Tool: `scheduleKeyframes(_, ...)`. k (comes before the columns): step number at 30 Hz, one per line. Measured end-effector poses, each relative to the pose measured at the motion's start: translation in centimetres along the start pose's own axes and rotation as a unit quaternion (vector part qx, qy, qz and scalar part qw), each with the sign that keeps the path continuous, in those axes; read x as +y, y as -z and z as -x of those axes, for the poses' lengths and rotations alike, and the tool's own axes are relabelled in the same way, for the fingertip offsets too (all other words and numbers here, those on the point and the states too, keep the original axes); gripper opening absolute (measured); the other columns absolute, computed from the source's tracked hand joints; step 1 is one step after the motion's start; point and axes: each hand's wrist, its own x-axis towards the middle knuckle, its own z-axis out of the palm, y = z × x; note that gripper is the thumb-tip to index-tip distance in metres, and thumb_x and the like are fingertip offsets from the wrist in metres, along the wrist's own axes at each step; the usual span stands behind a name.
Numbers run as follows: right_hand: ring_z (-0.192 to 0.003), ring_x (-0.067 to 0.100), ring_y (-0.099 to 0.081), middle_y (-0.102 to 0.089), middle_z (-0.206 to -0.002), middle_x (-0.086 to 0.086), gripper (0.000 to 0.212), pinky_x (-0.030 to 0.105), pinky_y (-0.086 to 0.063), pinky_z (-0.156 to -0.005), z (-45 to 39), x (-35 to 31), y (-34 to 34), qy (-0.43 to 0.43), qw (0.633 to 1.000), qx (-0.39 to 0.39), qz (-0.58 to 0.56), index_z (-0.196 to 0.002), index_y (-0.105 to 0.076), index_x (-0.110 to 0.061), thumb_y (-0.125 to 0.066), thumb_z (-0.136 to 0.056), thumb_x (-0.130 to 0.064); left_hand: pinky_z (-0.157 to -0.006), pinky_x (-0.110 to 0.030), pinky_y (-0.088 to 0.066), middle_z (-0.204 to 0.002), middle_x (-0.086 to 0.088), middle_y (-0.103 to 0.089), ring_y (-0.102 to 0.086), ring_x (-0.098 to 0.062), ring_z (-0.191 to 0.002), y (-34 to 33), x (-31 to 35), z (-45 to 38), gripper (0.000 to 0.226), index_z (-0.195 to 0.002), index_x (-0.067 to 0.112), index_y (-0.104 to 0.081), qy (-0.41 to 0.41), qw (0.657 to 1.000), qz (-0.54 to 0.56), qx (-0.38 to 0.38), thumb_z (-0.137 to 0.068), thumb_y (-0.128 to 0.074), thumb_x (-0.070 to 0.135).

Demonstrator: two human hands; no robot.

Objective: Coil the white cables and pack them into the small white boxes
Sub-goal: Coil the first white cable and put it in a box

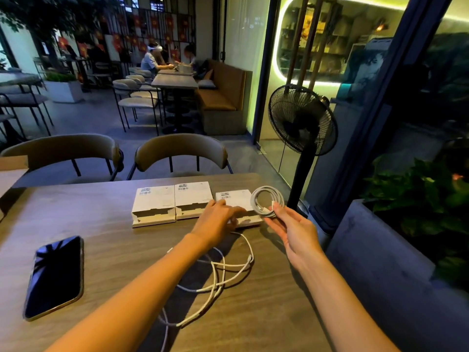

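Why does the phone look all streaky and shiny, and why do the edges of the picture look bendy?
Head view: the phone has a dark glossy screen that mirrors lights above, hence the streaks; the wide-angle lens curves the table edge and the window frame; the room is dim, with a green glow at upper right; the right hand and its coil look slightly soft; the left hand casts a shadow.

Table (76,207): dark wood-grain top.
Phone (54,276): face up near the table's left edge, screen dark and reflecting.
Chairs (181,152): two with curved backs at the far side of the table.
Fan (302,119): black pedestal type, standing right of the table beside the glass.
Planter (396,262): grey, leafy, at right.
People (152,59): seated at a distant table.
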Motion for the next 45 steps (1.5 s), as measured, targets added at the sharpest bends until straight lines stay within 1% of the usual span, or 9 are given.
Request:
scheduleKeyframes(6,-0.098,0.024,-0.077,-0.079,-0.102,0.014,0.017,0.038,-0.061,-0.089,-0.7,-3.5,0.0,0.063,0.997,-0.001,0.037,-0.105,-0.074,-0.004,-0.075,-0.089,-0.01,-0.1,-0.026,-0.035,-0.113,0.011,-0.066,-0.055,-0.006,-0.113,4.8,3.0,0.9,0.037,-0.129,0.037,-0.05,-0.066,0.982,0.165,0.058,-0.095,-0.064,0.027)
scheduleKeyframes(13,-0.079,0.018,-0.079,-0.08,-0.089,0.007,0.022,0.03,-0.064,-0.074,1.1,-3.9,-0.4,0.14,0.948,-0.013,0.287,-0.103,-0.079,-0.007,-0.083,-0.084,-0.016,-0.083,-0.013,-0.051,-0.098,0.011,-0.064,-0.063,0.001,-0.095,7.9,5.2,2.0,0.028,-0.115,0.029,-0.045,-0.021,0.946,0.323,0.037,-0.097,-0.061,0.017)
scheduleKeyframes(19,-0.08,0.012,-0.074,-0.08,-0.079,-0.007,0.016,0.022,-0.053,-0.067,2.5,-5.0,0.4,0.172,0.885,-0.069,0.428,-0.093,-0.083,-0.021,-0.086,-0.08,-0.029,-0.084,-0.018,-0.054,-0.102,0.001,-0.069,-0.067,-0.003,-0.097,8.5,5.6,2.9,0.015,-0.106,0.016,-0.049,0.039,0.906,0.416,0.062,-0.097,-0.061,0.014)
scheduleKeyframes(23,-0.08,0.013,-0.073,-0.079,-0.077,-0.009,0.007,0.03,-0.061,-0.073,2.7,-6.4,0.1,0.167,0.831,-0.123,0.517,-0.083,-0.083,-0.027,-0.087,-0.079,-0.023,-0.082,-0.018,-0.054,-0.097,0.002,-0.069,-0.067,-0.003,-0.094,8.3,5.7,3.2,0.013,-0.1,0.018,-0.051,0.066,0.894,0.436,0.079,-0.096,-0.062,0.013)
scheduleKeyframes(30,-0.089,0.008,-0.069,-0.076,-0.093,-0.011,0.013,0.036,-0.06,-0.088,3.0,-7.1,-0.8,0.155,0.693,-0.223,0.668,-0.101,-0.08,-0.028,-0.076,-0.09,-0.033,-0.081,-0.017,-0.054,-0.095,-0.002,-0.069,-0.068,-0.002,-0.093,7.6,5.2,3.6,0.014,-0.094,0.016,-0.051,0.098,0.885,0.445,0.091,-0.094,-0.063,0.008)
scheduleKeyframes(34,-0.063,0.012,-0.05,-0.058,-0.067,-0.004,0.036,0.029,-0.042,-0.059,3.5,-6.3,-1.0,0.138,0.68,-0.242,0.678,-0.08,-0.077,-0.028,-0.059,-0.096,-0.055,-0.083,-0.02,-0.055,-0.093,0.001,-0.068,-0.068,-0.003,-0.094,7.8,5.0,3.8,0.019,-0.087,0.019,-0.053,0.085,0.898,0.421,0.093,-0.095,-0.061,0.004)
scheduleKeyframes(37,-0.079,0.011,-0.058,-0.065,-0.09,-0.006,0.043,0.028,-0.049,-0.069,3.5,-5.6,-0.5,0.149,0.666,-0.247,0.688,-0.103,-0.075,-0.03,-0.066,-0.083,-0.068,-0.082,-0.018,-0.054,-0.094,0.0,-0.07,-0.068,0.0,-0.094,7.7,4.9,3.5,0.016,-0.087,0.015,-0.054,0.082,0.899,0.42,0.095,-0.095,-0.059,0.002)
scheduleKeyframes(40,-0.105,0.013,-0.056,-0.054,-0.114,-0.009,0.056,0.032,-0.053,-0.092,3.0,-4.7,0.4,0.185,0.659,-0.233,0.69,-0.124,-0.064,-0.028,-0.085,-0.076,-0.048,-0.08,-0.016,-0.054,-0.096,-0.001,-0.07,-0.068,0.003,-0.093,7.6,4.9,3.4,0.011,-0.09,0.012,-0.055,0.098,0.887,0.439,0.103,-0.095,-0.061,0.004)
scheduleKeyframes(45,-0.107,0.016,-0.065,-0.066,-0.113,-0.006,0.047,0.025,-0.057,-0.085,1.7,-3.7,1.9,0.235,0.72,-0.192,0.624,-0.118,-0.064,-0.03,-0.086,-0.08,-0.015,-0.085,-0.025,-0.056,-0.104,0.007,-0.067,-0.065,-0.003,-0.099,6.9,4.8,3.6,0.014,-0.104,0.022,-0.061,0.115,0.883,0.435,0.136,-0.092,-0.067,0.023)
